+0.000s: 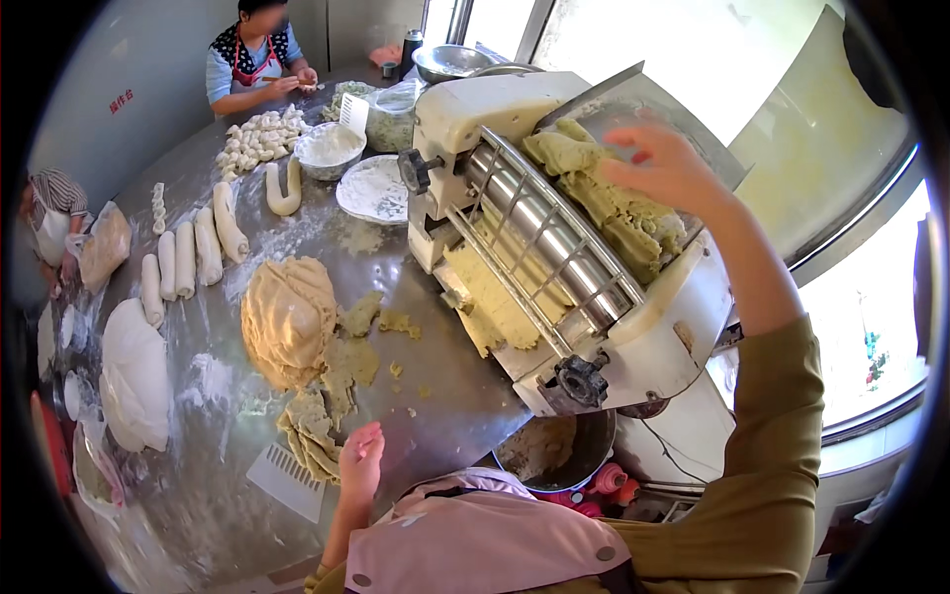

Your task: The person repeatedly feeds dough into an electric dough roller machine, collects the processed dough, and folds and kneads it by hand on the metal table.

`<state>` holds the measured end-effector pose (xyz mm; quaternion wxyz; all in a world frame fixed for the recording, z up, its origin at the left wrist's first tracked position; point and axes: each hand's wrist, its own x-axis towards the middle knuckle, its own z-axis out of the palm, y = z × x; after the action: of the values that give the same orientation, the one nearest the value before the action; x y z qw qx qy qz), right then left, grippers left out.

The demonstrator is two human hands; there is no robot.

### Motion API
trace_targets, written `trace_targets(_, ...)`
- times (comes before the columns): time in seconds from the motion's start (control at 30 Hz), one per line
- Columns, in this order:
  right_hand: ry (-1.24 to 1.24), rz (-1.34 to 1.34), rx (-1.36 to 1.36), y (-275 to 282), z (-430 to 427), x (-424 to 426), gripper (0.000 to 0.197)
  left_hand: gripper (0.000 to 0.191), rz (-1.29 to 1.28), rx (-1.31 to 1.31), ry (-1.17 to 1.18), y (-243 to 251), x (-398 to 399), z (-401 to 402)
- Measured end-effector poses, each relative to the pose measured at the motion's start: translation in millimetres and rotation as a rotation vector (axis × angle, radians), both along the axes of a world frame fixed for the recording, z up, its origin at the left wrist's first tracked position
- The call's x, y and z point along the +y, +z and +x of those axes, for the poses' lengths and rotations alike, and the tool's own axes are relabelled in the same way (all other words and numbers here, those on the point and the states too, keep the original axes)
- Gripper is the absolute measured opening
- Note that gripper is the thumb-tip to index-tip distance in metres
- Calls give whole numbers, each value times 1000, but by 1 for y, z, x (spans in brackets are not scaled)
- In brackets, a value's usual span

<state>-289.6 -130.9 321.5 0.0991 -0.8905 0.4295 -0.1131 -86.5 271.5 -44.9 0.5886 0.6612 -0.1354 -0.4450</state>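
Observation:
My right hand (657,167) is above the hopper of a dough sheeter (631,356), its fingers spread and no dough held in them. Beneath it, a thick mass of greenish-yellow dough (594,185) lies against the steel rollers (545,230). A flat sheet of the same dough (505,293) comes out under the wire guard on the table side. My left hand (361,457) hovers at the table's near edge, loosely curled, beside a crumpled piece of greenish dough (308,431). Whether it touches that piece is hard to tell. A slotted white scraper (286,479) lies partly under the crumpled dough.
A large yellowish dough lump (289,319) sits mid-table near dough scraps (360,360). Farther left are dough rolls (185,260) and a white dough slab (133,379). Flour bowls (330,152) stand behind. A person (256,67) works at the back, another (56,215) at left. A pot (553,453) stands below.

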Motion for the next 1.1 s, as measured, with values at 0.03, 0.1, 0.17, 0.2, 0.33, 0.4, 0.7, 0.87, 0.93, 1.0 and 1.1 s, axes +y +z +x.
trace_targets(0.03, -3, 0, 4, 2, -7, 8, 49, 24, 1, -32, 21, -4, 6, 3)
trace_targets(0.1, 131, -132, 73, 3, -20, 23, 41, 22, 5, -61, 37, -9, 14, 9)
trace_targets(0.17, 123, -104, 90, -6, -26, 22, 38, 27, 19, -174, 9, -12, 15, 13)
trace_targets(0.2, 117, -80, 101, -10, -28, 21, 37, 25, 18, -146, -5, -3, 10, 12)
trace_targets(0.33, -18, -107, 362, -10, 4, 25, 33, 26, -66, -114, -57, 4, -4, 6)
trace_targets(0.4, -99, -120, 498, -11, 10, 29, 33, 25, -85, -145, -86, 25, -15, 1)
trace_targets(0.7, -184, -84, -226, 7, -45, 50, 47, 25, -27, -494, 150, 13, 57, 31)
trace_targets(0.87, -175, -62, 23, -18, -23, 56, 63, 25, 156, -690, 265, 19, 88, 50)
trace_targets(0.93, -269, 6, 222, -20, -10, 58, 72, 25, 164, -652, 285, 13, 96, 51)
trace_targets(1.0, -299, 240, 387, -7, 1, 53, 79, 24, 110, -658, 278, 0, 96, 51)
trace_targets(1.1, -251, 120, 372, -19, 2, 61, 77, 22, 70, -621, 194, 3, 90, 40)
